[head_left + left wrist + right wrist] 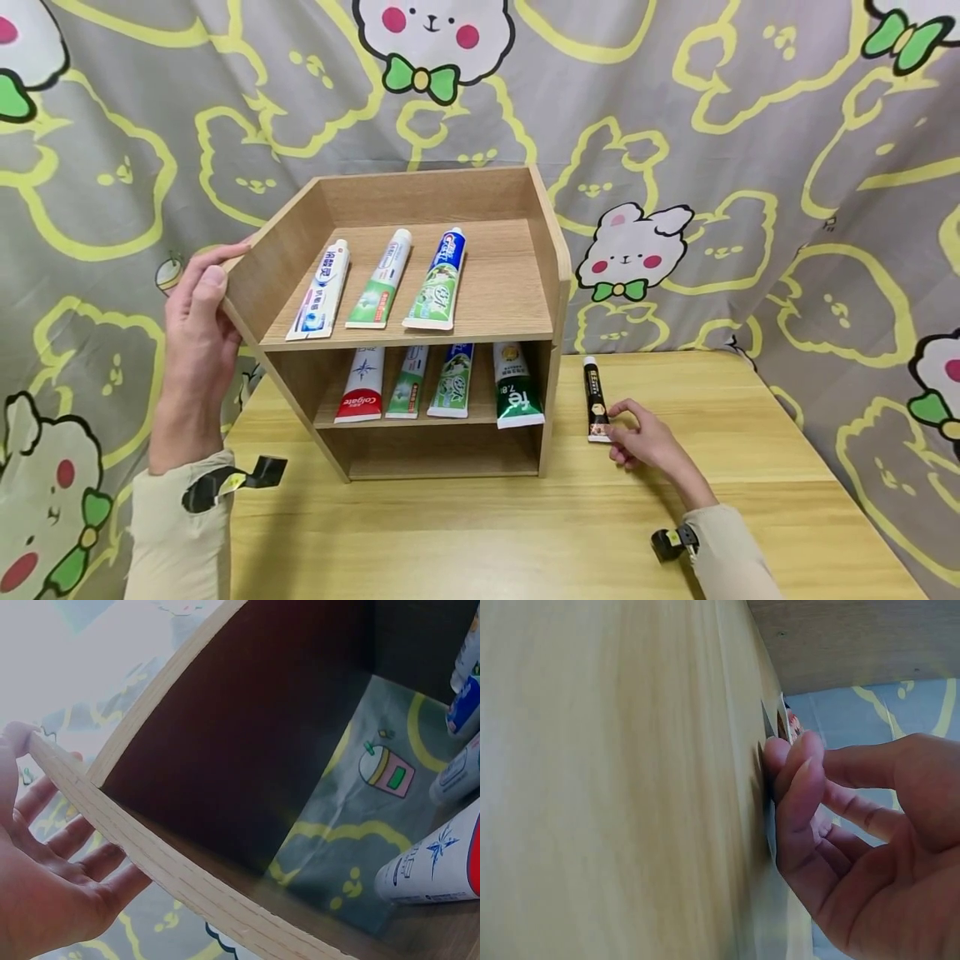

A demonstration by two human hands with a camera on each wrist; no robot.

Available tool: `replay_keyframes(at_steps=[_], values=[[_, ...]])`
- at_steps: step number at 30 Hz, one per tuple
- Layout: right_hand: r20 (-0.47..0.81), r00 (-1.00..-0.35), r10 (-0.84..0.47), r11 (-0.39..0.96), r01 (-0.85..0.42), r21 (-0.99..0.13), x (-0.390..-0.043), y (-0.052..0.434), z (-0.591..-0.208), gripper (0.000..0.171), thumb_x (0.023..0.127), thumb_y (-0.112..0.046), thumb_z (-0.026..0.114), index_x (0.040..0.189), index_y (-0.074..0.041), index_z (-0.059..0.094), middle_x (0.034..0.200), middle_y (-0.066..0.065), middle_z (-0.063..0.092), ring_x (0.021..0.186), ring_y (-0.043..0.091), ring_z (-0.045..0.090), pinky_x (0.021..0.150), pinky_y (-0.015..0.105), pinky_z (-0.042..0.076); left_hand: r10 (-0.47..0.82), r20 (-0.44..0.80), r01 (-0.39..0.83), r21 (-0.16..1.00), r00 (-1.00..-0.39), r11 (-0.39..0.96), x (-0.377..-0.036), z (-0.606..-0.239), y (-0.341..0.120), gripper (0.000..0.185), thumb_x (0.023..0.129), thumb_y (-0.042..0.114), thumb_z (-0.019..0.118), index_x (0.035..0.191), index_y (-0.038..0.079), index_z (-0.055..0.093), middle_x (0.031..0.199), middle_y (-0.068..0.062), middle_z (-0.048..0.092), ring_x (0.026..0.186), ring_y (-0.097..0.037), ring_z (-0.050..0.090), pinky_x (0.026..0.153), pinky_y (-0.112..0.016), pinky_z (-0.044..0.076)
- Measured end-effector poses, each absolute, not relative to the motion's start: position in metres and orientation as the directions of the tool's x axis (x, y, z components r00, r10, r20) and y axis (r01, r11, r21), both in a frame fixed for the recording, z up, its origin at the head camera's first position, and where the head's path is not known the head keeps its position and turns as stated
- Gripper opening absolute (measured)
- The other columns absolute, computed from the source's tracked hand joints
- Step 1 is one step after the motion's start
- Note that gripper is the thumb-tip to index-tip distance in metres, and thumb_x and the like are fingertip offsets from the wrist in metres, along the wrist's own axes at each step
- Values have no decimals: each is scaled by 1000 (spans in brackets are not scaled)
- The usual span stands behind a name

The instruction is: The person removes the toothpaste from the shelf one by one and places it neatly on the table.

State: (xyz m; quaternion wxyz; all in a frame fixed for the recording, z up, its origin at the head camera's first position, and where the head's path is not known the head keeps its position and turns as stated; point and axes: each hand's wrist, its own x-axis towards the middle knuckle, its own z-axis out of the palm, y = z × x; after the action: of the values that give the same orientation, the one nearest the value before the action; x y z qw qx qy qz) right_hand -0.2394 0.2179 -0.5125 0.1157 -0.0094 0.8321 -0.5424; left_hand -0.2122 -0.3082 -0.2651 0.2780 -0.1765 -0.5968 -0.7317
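Your right hand [642, 437] pinches the black tube [595, 392]; your left hand [198, 329] grips the shelf [435, 196]; pickup appears in hand, calling for a level lift

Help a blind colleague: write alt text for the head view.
A person's left hand grips a wooden shelf holding seven toothpaste tubes on two levels; the right hand is at the near end of a black tube on the table.

Looks like a curtained-off recording nook: cartoon-rabbit curtains [600, 104] hang round the wooden table [450, 542] at its far, left and right edges, and both cuffs [180, 525] carry wrist cameras [673, 542].
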Motion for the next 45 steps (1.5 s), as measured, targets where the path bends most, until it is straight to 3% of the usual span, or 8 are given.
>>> replay_keyframes(at_steps=[7,12,16,23,30,37,45], values=[[-127,-985,-119,427,65,-902,-228,229,-503,40,105,-16,59,139,3,50,89,18,71,74,26,68,59,36,56,-189,566,591,797,-803,-123,-212,-265,-307,39,102,21,53,134,0,63,148,-17,49,118,-32,45,84,-39,40],[2,-992,-129,454,-61,-889,-217,230,-485,36,103,-16,62,133,3,58,107,22,69,93,32,69,73,42,59,-181,539,560,824,-823,-92,-211,-263,-308,39,103,23,52,134,2,63,146,-16,49,117,-33,46,86,-38,41],[133,-975,-179,465,-203,-862,-211,220,-464,30,103,-15,63,128,0,64,120,22,68,106,34,67,83,36,56,-169,533,548,834,-829,-59,-206,-259,-314,39,104,24,53,135,3,62,150,-15,49,121,-32,46,88,-38,41],[278,-938,-207,492,-346,-799,-190,205,-422,23,103,-18,64,123,-8,67,118,11,70,109,29,66,86,33,55,-117,546,554,832,-829,-41,-206,-256,-319,38,104,21,54,136,2,61,149,-15,49,119,-31,48,86,-33,47],[335,-919,-209,461,-395,-795,-175,192,-397,25,102,-18,66,126,-10,66,122,6,69,114,24,66,90,30,56,-97,547,549,836,-831,15,-206,-254,-323,36,104,19,54,136,3,63,137,-13,50,110,-28,53,73,-24,57],[393,-898,-196,405,-440,-802,-159,183,-377,24,100,-13,68,124,-12,67,119,2,69,111,21,67,86,26,57,-90,544,542,839,-834,52,-206,-254,-324,36,105,21,54,136,5,63,138,-11,49,109,-27,53,71,-24,58],[468,-860,-202,311,-510,-802,-146,171,-353,30,98,-6,69,127,-12,66,123,0,68,116,15,64,91,25,56,-85,550,545,835,-831,68,-205,-253,-325,36,106,21,54,136,4,63,139,-11,49,111,-26,53,71,-24,58]])
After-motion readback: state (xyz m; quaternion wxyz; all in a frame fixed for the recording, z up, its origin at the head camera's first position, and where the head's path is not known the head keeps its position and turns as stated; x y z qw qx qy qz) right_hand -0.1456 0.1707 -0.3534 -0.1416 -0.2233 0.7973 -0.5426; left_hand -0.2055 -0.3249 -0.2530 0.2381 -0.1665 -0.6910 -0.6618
